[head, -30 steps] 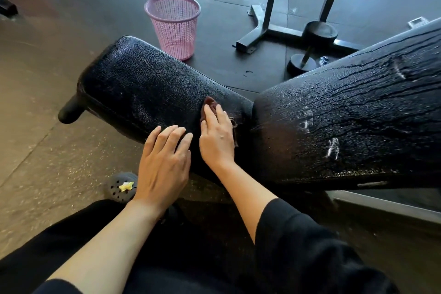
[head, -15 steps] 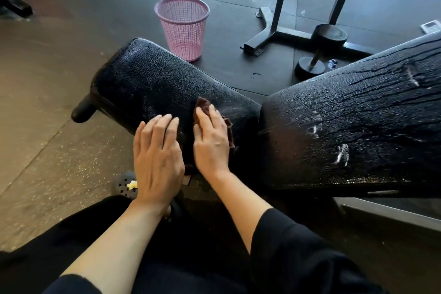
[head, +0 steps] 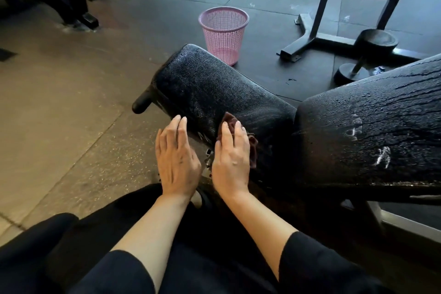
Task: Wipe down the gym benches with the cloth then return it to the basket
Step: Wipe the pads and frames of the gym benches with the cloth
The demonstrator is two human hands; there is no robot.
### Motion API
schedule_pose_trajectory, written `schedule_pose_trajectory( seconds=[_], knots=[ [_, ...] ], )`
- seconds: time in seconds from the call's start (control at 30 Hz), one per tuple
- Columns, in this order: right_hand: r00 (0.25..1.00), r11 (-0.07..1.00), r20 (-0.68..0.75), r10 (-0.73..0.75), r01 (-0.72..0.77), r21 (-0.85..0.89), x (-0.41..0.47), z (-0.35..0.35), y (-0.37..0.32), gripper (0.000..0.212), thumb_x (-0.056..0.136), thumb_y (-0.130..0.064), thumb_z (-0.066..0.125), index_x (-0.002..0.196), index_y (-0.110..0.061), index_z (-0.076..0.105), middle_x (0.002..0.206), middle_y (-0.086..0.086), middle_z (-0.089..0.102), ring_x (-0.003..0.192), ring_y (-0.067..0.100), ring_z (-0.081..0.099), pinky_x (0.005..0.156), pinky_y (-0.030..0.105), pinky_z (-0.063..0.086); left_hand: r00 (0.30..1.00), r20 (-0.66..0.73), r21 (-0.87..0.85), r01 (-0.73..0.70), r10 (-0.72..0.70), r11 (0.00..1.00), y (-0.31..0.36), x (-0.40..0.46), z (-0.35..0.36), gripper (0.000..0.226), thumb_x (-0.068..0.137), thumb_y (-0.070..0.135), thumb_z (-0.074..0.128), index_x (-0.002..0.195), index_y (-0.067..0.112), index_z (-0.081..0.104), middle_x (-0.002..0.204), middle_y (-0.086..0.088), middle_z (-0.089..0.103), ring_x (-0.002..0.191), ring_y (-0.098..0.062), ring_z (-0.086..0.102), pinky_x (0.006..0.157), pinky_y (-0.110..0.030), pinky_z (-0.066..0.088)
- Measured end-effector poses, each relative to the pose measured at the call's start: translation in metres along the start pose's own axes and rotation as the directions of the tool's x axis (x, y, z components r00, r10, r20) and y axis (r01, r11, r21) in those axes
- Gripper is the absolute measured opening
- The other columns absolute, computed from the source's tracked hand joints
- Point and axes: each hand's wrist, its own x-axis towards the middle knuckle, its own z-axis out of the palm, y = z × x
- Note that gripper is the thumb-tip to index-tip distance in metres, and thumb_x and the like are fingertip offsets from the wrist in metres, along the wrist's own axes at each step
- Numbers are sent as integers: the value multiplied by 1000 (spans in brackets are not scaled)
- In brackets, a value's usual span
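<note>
Two hands work at the bench point(head: 214, 93): right hand point(head: 231, 162) presses the cloth point(head: 253, 150) with straight fingers; left hand point(head: 176, 160) rests flat, fingers relaxed.

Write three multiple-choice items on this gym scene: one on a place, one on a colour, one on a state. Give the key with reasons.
1. Where does the basket stand?
A. on the floor beyond the seat pad
B. on the back pad
C. on the person's lap

2. What colour is the basket?
A. green
B. pink
C. white

3. What is the right hand doing?
A. hanging idle
B. lifting a dumbbell
C. pressing the cloth on the seat pad

Key: 1 A, it stands on the dark floor behind the seat pad. 2 B, its mesh is pink. 3 C, flat fingers cover the cloth on the pad, while the left hand rests open at the pad's edge.
</note>
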Motion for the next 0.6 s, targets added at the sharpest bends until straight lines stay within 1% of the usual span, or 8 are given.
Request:
schedule_pose_trajectory(
  seconds=[0.07, 0.13, 0.17, 0.23, 0.3, 0.4, 0.5, 0.6],
  knots=[
    [985, 985, 30, -170, 169, 17, 14, 17, -34, 47, 99, -21, 34, 142, -7, 45, 151, 23, 34, 141, 39, 28, 118, 47, 21, 997, -30, 23, 69, -69, 997, -15, 3, -1, 49, 94, 12, 44, 141, 0, 39, 144, -17, 41, 130, -32, 41, 109, -50, 33],
    [947, 952, 99, -305, 305, 20, 34, 27, -68, 50, 100, -26, 30, 148, -11, 36, 157, 20, 24, 146, 36, 17, 121, 47, 13, 994, -30, 54, 104, -103, 993, -33, 6, -4, 57, 92, 11, 58, 144, 1, 36, 148, -17, 38, 133, -32, 39, 112, -41, 28],
    [927, 938, 144, -346, 346, 23, 45, 28, -79, 50, 102, -25, 32, 150, -13, 32, 159, 18, 20, 147, 34, 12, 121, 47, 11, 993, -39, 60, 111, -109, 992, -40, 7, -6, 59, 91, 10, 62, 144, 1, 37, 148, -18, 39, 133, -33, 40, 111, -37, 26],
    [896, 914, 191, -400, 405, 13, 61, 29, -88, 51, 101, -19, 39, 152, -15, 29, 160, 15, 16, 148, 32, 8, 121, 46, 10, 992, -74, 55, 110, -106, 992, -46, 10, -9, 55, 92, 6, 59, 143, -1, 39, 147, -19, 40, 131, -34, 43, 110, -33, 25],
    [871, 891, 203, -447, 453, 18, 61, 24, -79, 51, 100, -14, 43, 150, -15, 34, 160, 13, 19, 148, 31, 11, 122, 44, 12, 993, -88, 36, 79, -76, 996, -43, 13, -12, 52, 93, 4, 51, 143, -1, 39, 147, -19, 40, 131, -33, 42, 111, -31, 23],
    [864, 873, 160, -478, 487, -20, 38, 11, -40, 50, 95, -16, 39, 145, -14, 44, 155, 14, 31, 145, 30, 24, 120, 38, 19, 997, -82, -26, 3, -5, 1000, -32, 15, -13, 52, 92, 8, 40, 144, 2, 39, 147, -17, 40, 133, -31, 41, 112, -34, 26],
    [906, 910, 129, -402, 411, -49, 11, -8, 5, 50, 95, -19, 41, 145, -17, 44, 154, 11, 35, 144, 26, 28, 119, 28, 16, 997, -68, -79, -33, 27, 996, -21, 16, -11, 54, 89, 3, 40, 143, 3, 41, 145, -14, 43, 132, -30, 40, 113, -37, 30],
    [933, 934, 102, -345, 351, -57, 7, -10, 13, 51, 93, -19, 46, 144, -14, 46, 152, 13, 38, 143, 28, 32, 116, 31, 18, 999, -38, -100, -27, 23, 995, -17, 14, -6, 57, 86, 4, 36, 142, 2, 42, 144, -13, 44, 131, -29, 40, 113, -36, 29]
  ],
)
